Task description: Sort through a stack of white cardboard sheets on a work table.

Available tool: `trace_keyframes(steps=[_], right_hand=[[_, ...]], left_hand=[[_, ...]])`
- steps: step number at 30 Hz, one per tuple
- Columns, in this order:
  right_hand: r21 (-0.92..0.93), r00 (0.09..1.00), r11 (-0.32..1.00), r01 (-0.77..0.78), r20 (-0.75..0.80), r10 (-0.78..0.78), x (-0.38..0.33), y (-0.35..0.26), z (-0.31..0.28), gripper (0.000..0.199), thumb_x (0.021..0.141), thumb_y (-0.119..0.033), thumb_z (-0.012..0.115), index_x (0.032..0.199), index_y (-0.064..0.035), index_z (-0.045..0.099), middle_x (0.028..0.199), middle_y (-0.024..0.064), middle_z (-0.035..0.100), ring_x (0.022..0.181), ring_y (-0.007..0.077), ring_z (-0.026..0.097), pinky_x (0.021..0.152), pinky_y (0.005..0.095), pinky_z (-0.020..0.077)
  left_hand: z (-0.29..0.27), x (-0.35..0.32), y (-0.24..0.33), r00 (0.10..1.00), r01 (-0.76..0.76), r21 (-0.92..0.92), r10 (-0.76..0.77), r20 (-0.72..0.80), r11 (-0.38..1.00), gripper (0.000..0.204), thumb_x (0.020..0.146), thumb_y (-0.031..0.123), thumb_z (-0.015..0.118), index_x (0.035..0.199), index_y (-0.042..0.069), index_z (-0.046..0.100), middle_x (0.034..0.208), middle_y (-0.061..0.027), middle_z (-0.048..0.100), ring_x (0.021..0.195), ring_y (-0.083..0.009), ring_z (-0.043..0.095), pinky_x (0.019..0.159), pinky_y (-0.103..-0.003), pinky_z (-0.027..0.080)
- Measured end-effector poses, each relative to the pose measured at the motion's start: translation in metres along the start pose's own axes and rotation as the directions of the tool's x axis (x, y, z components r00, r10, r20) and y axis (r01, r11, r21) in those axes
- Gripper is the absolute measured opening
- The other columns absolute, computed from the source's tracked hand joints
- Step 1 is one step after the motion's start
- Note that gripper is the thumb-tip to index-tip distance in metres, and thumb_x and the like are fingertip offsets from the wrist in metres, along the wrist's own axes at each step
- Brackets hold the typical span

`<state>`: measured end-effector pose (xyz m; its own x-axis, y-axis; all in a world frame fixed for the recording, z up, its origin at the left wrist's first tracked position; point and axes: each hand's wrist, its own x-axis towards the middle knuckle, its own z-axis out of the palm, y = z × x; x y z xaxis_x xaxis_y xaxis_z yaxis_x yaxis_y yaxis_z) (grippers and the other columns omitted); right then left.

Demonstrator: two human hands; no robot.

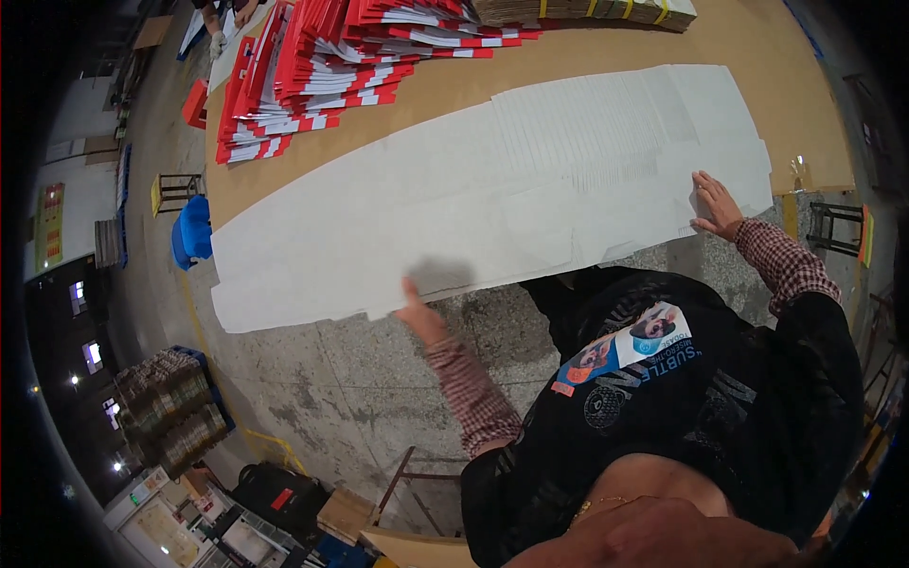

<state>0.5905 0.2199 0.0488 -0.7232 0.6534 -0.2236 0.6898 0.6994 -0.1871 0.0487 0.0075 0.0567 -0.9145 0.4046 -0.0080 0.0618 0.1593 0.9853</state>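
A long white stack of paper or board sheets (407, 213) lies across the brown-topped table, its layered edges fanned toward the upper right. My left hand (419, 314) is at the near edge of the sheets, seen from the side. One finger or thumb points up, a dark shadow falls beside it, and the other fingers are mostly hidden. Fingers apart and stretched out, my right hand (718, 208) rests on or just over the right end of the sheets. Nothing shows in its grasp.
Red and white flat printed pieces (331, 66) are piled at the far left of the table (805, 104). Bundled brown board (597, 9) lies at the back. A blue stool (192, 232) stands left, a dark stool (835, 230) right. Another person's gloved hand (217, 43) shows top left.
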Motion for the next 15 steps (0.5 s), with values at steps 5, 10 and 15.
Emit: trace_keyframes(steps=[5,10,15], right_hand=[[0.018,0.999,1.0,0.025,0.042,-0.025,0.016,-0.012,-0.001,0.06,0.067,-0.025,0.067,0.11,0.0043,0.038,0.137,0.0188,0.02,0.127,0.0342,0.018,0.103,0.0422,0.0205],[-0.004,0.999,1.0,-0.004,0.032,0.004,-0.01,0.009,0.0,0.06,0.067,-0.025,0.067,0.11,0.0044,0.037,0.136,0.0188,0.021,0.128,0.034,0.017,0.102,0.0421,0.0208],[-0.013,1.0,1.0,0.003,0.026,-0.003,-0.004,0.005,-0.007,0.057,0.069,-0.027,0.065,0.108,0.0047,0.038,0.136,0.0187,0.022,0.127,0.034,0.019,0.102,0.0422,0.0214]], left_hand=[[-0.025,0.032,-0.038,0.951,0.309,-0.246,-0.298,0.085,0.919,0.036,0.082,0.019,0.059,0.105,-0.008,0.049,0.099,-0.0124,0.056,0.083,-0.0203,0.055,0.072,-0.032,0.046],[0.014,-0.016,0.002,0.951,0.294,0.543,-0.297,-0.085,0.787,0.03,0.082,0.019,0.059,0.088,-0.01,0.057,0.082,-0.0118,0.06,0.072,-0.0161,0.055,0.065,-0.028,0.045],[-0.004,0.001,-0.023,0.998,-0.051,-0.071,0.053,0.033,0.996,0.031,0.083,0.019,0.058,0.096,-0.009,0.054,0.09,-0.0128,0.059,0.078,-0.019,0.056,0.071,-0.031,0.045]])
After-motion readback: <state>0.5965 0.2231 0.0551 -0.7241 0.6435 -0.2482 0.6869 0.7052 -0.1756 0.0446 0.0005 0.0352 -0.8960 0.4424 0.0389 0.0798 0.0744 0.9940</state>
